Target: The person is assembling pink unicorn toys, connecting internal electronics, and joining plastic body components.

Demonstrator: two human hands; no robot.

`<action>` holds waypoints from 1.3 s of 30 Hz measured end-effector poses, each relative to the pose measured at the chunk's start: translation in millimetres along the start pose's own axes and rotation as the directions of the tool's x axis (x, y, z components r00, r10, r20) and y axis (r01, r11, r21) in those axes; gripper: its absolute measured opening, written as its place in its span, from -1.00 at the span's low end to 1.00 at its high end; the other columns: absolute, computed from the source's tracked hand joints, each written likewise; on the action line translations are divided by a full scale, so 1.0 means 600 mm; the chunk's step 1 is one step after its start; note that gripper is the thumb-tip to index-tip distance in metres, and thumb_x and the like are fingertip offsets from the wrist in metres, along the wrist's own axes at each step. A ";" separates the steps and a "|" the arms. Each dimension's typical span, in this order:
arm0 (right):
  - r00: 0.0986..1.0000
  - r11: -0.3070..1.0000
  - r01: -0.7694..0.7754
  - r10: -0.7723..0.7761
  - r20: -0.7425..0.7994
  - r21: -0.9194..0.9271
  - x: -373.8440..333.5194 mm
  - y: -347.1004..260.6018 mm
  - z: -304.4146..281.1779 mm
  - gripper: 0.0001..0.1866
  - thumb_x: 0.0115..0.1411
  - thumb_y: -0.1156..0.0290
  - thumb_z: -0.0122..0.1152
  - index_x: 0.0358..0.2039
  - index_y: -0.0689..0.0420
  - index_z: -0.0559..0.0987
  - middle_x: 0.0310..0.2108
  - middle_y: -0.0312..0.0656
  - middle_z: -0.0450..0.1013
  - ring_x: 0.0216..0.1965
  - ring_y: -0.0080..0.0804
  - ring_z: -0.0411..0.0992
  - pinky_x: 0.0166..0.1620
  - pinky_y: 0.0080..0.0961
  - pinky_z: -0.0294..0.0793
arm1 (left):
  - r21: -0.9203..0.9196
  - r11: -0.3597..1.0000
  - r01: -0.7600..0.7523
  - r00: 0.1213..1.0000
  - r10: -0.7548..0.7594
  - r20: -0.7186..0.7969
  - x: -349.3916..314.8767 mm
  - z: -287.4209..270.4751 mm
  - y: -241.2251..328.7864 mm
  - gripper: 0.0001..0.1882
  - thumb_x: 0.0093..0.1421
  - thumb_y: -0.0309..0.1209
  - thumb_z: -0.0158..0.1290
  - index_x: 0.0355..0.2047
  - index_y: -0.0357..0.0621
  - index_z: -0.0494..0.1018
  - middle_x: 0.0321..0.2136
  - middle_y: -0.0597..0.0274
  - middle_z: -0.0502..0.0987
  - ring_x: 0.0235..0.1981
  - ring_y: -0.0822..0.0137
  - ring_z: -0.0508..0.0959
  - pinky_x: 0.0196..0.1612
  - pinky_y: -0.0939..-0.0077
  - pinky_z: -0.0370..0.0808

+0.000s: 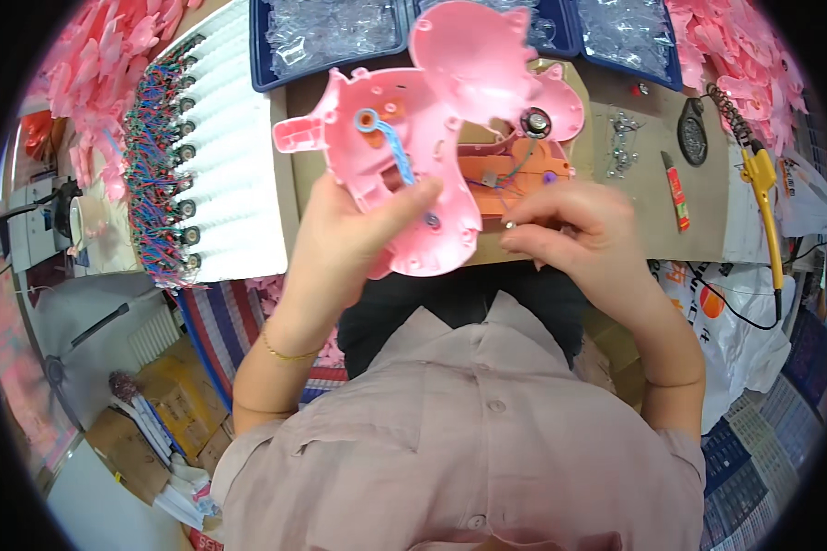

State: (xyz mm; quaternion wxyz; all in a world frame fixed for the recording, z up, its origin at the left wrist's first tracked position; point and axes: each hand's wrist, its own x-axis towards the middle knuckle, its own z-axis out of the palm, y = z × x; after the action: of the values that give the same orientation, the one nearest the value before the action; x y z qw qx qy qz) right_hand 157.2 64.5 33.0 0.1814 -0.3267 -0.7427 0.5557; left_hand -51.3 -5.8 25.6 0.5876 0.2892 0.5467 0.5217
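Observation:
My left hand grips a hollow pink plastic toy shell by its left side, thumb over the edge and inner side facing up. A blue lever-like piece lies inside the shell. Beside it sits an orange plastic part with thin wires, below a second pink shell piece with a small round black speaker. Just right of the shell, my right hand pinches a tiny shiny part between thumb and forefinger. Thin wires run close to those fingertips; whether they join the tiny part I cannot tell.
On the left, a white ridged rack carries a row of small speakers with coloured wires. Blue trays of clear plastic parts line the back. At right lie small metal parts, a knife, a black oval object and a yellow soldering iron.

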 end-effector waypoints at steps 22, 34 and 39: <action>0.775 0.784 0.178 -0.484 -0.407 -0.594 0.028 -0.011 0.068 -0.78 -0.19 0.58 0.37 -0.47 0.14 0.55 -0.51 -0.27 0.34 -0.47 -0.34 0.32 -0.40 -0.41 0.23 | 0.408 0.900 -0.154 0.975 0.205 -0.084 -0.023 0.044 -0.016 -0.72 0.01 -0.53 0.13 -0.23 -0.36 0.46 -0.44 0.16 0.58 -0.44 0.48 0.54 -0.34 0.55 0.49; 0.816 0.805 0.176 -0.442 -0.373 -0.567 0.023 -0.015 0.064 -0.80 -0.17 0.57 0.37 -0.49 0.13 0.53 -0.52 -0.25 0.35 -0.46 -0.32 0.32 -0.36 -0.42 0.23 | 0.446 0.819 -0.362 0.878 0.460 -0.134 -0.017 0.053 -0.043 -0.70 -0.02 -0.52 0.18 -0.25 -0.37 0.48 -0.47 0.14 0.59 -0.48 0.45 0.57 -0.38 0.56 0.51; 0.812 0.743 0.126 -0.457 -0.362 -0.657 0.016 -0.018 0.063 -0.79 -0.17 0.57 0.37 -0.47 0.12 0.53 -0.51 -0.23 0.33 -0.45 -0.26 0.31 -0.36 -0.39 0.22 | 0.536 0.780 -0.324 0.903 0.423 -0.069 -0.015 0.052 -0.039 -0.61 -0.03 -0.49 0.17 -0.16 -0.36 0.44 -0.41 0.06 0.57 -0.42 0.31 0.60 -0.32 0.48 0.52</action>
State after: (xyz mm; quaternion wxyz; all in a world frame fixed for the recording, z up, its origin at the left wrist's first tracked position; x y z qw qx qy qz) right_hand 123.3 42.8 30.1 0.3416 -0.3743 -0.8494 0.1471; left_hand -13.8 -13.8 14.5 0.3200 0.4877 0.6490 0.4884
